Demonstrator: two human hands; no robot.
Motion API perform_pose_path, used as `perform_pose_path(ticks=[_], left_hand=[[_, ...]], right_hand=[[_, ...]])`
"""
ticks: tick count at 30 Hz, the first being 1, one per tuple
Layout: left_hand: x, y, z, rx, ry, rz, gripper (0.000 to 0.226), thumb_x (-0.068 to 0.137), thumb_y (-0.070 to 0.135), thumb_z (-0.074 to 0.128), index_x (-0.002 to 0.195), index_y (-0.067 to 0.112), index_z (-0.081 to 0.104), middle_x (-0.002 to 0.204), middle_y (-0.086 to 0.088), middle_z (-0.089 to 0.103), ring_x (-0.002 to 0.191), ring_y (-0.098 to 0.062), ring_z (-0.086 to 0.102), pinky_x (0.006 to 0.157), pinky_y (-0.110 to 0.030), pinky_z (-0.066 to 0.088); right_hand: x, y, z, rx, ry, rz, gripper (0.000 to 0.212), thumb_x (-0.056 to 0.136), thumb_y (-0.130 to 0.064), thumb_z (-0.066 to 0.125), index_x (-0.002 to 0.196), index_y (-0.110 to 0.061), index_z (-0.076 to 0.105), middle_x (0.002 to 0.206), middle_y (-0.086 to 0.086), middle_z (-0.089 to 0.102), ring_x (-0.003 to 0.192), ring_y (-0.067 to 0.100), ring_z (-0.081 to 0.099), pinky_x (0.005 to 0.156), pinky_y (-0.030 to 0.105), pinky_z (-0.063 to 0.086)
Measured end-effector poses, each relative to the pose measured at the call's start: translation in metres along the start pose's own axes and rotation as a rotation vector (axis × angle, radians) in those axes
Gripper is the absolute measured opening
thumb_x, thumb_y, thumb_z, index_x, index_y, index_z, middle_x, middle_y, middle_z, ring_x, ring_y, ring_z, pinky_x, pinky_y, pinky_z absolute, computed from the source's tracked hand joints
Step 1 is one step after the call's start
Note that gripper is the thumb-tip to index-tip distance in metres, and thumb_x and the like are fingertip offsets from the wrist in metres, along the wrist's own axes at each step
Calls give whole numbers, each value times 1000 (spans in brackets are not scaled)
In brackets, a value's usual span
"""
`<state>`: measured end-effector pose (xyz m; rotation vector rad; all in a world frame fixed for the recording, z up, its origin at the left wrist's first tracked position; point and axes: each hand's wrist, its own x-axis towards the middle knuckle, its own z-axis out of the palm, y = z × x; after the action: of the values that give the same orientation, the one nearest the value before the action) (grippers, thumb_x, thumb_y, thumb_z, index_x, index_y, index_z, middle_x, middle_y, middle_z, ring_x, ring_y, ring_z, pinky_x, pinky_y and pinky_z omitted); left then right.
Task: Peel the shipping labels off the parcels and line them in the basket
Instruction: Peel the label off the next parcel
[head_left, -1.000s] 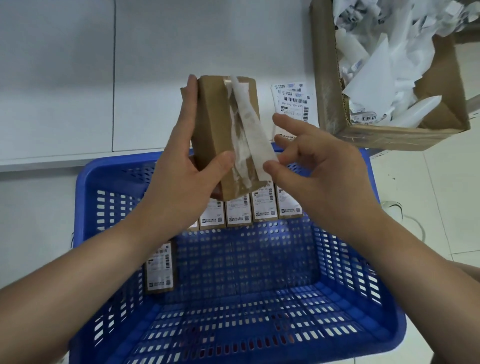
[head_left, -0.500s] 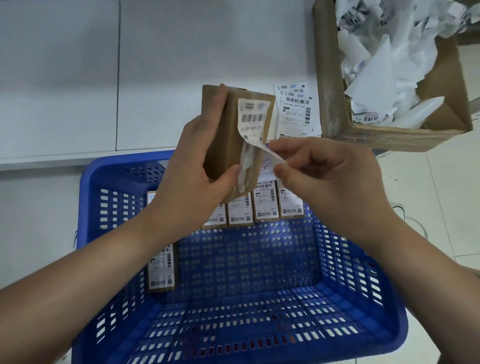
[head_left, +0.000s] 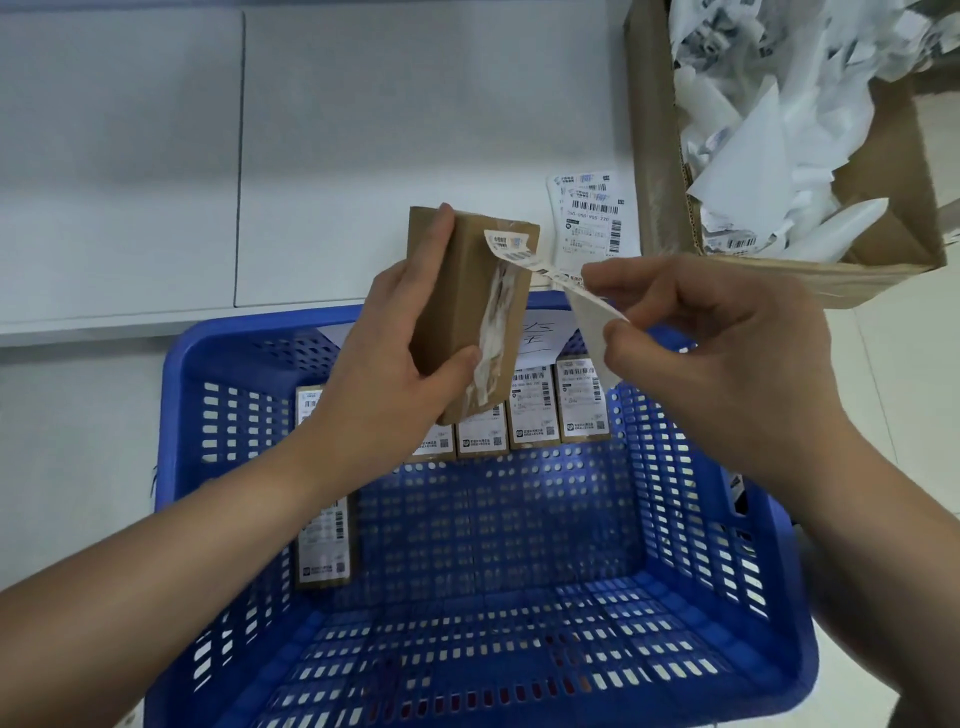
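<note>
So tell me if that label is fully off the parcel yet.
Not yet. The label is mostly peeled, pinched by the right hand, but its top end still clings to the parcel held by the left hand.

Left hand (head_left: 395, 364) grips parcel (head_left: 457, 312) above blue basket (head_left: 727, 597) — right hand (head_left: 717, 343) pinches half-peeled label (head_left: 582, 301).

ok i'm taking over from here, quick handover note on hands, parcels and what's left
Left hand grips the brown parcel upright above the blue basket.
Right hand pinches the shipping label, mostly peeled; only its top end clings to the parcel, with torn paper residue down that face.
A row of parcels stands along the basket's far wall, one more at its left wall; all show labels.
Loose labels lie on the table; the cardboard box holds paper scraps.
Left: pull the label free, then set the parcel in the row.
</note>
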<state>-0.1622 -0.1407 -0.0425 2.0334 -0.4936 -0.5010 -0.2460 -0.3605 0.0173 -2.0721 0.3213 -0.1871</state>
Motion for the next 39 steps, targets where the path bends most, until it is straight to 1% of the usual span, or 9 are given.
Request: perform_pose_path(ticks=[6,12,15,19,25,29,32,36,39], left_hand=[[0,-1,6,8,-46,-34,99,100,21,66,151,68,-4,153,19,29,125,16,38,101,-21,47],[5,4,-1,-148,-27,-183,98,101,22,66,146,75,-4,149,24,30,133,-20,52,93,-54,61],[3,11,2,-244,-56,-214,99,99,24,66,143,78,-4,155,26,28,132,-27,56,84,-51,64],[3,23,8,-314,-60,-218,99,99,21,66,148,73,-2,162,20,27,131,-25,58,76,-47,65],[-4,33,7,-382,-104,-175,99,98,19,67,142,78,1,157,25,27,128,-27,60,78,-39,65],[-11,28,4,-442,-100,-195,100,96,17,69,147,74,5,154,27,30,128,-23,61,84,-41,63],[-15,27,5,-452,-94,-201,100,94,17,70,147,74,7,159,23,33,120,-17,66,79,-36,65],[-16,23,7,-451,-100,-229,100,94,17,70,144,78,8,161,18,35,107,-17,72,70,-37,66],[-13,21,6,-435,-86,-245,99,94,17,70,143,78,9,162,18,34,99,-9,73,66,-32,65]], right_hand=[[0,-1,-3,35,41,-15,16,75,-1,67,63,-4,58,106,-12,76,98,-2,71,84,18,56],[-3,-3,-5,43,101,-84,27,75,3,68,62,-12,49,100,-20,76,92,-4,71,73,10,49],[-1,5,-4,-110,155,-135,18,79,0,69,72,-9,54,108,-22,69,102,-4,68,84,17,53],[4,19,4,-155,221,-128,35,80,1,68,91,-27,49,105,-9,69,102,4,66,92,29,55],[10,49,-3,-322,332,-152,40,88,4,63,126,-5,58,125,-1,61,119,9,57,104,16,41],[32,73,-25,-460,406,-208,38,84,11,57,121,3,58,130,15,57,124,21,52,107,10,29],[59,91,-41,-644,378,-179,31,83,7,63,114,2,63,131,19,57,125,33,51,105,11,28],[89,107,-48,-782,251,-88,36,83,8,61,117,0,69,131,18,59,122,37,51,96,40,47],[108,118,-54,-834,110,29,41,86,7,59,124,-3,69,139,17,58,129,37,50,101,41,45]])
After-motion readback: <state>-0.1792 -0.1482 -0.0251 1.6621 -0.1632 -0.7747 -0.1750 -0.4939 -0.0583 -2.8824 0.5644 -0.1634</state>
